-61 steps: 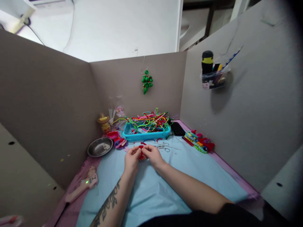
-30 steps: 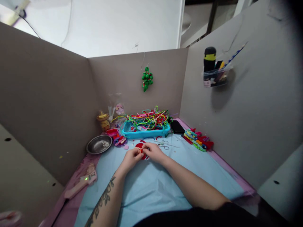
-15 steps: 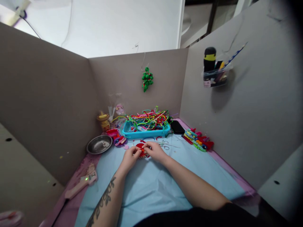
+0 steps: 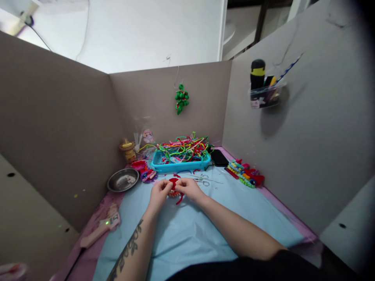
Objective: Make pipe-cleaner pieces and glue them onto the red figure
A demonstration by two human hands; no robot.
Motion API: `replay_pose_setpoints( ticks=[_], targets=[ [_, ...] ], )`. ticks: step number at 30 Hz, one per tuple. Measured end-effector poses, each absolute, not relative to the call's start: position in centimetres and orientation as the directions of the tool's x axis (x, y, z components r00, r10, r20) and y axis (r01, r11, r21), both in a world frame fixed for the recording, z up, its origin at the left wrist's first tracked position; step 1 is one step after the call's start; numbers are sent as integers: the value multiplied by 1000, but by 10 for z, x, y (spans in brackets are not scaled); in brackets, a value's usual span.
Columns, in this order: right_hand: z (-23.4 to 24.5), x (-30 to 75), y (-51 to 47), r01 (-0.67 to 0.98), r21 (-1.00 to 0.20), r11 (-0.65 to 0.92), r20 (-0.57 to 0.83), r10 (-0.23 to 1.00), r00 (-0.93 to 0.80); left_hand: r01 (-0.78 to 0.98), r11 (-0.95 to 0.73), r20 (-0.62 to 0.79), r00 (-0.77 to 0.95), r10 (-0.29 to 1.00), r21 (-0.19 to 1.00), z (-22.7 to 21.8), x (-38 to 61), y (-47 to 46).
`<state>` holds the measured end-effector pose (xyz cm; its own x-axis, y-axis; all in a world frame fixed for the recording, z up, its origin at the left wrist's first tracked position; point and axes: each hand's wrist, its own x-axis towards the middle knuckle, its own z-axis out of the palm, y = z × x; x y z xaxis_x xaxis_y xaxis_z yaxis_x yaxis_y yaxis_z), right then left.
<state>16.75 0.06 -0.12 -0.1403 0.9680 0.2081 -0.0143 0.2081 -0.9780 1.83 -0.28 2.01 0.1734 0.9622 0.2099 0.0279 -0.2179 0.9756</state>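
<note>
While the left hand pinches one side, the red thing sits between both hands, over the counter. Its red strip pokes out on the near side, closer to the right hand, which pinches too, fingertips close together.

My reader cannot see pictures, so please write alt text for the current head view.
The left hand and right hand hold a red craft piece over a light-blue cloth. Beyond it, a blue tray holds tangled colourful stems; a metal bowl sits at left.
</note>
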Motion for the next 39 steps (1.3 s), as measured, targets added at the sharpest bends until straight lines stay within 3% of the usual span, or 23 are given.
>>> replay_pose_setpoints(
  ticks=[5,11,16,25,32,39],
  targets=[
    [0,165,-3,-86,-985,151,166,964,-205,59,-231,219,162,962,971,18,17,-1],
    [1,162,-7,-83,-981,178,189,970,-155,111,-260,245,136,960,959,18,17,-2],
    [6,158,-11,-120,-982,146,162,977,-135,2,-187,184,142,972,982,16,18,0],
    [13,162,-13,-228,-973,29,69,984,-166,-236,31,44,306,951,971,21,11,1],
    [16,161,-19,-242,-970,-19,48,963,-264,-253,62,37,369,929,965,22,9,0],
    [13,162,-19,-246,-969,-24,51,954,-295,-202,-34,113,393,913,979,26,8,-3]
  ],
)
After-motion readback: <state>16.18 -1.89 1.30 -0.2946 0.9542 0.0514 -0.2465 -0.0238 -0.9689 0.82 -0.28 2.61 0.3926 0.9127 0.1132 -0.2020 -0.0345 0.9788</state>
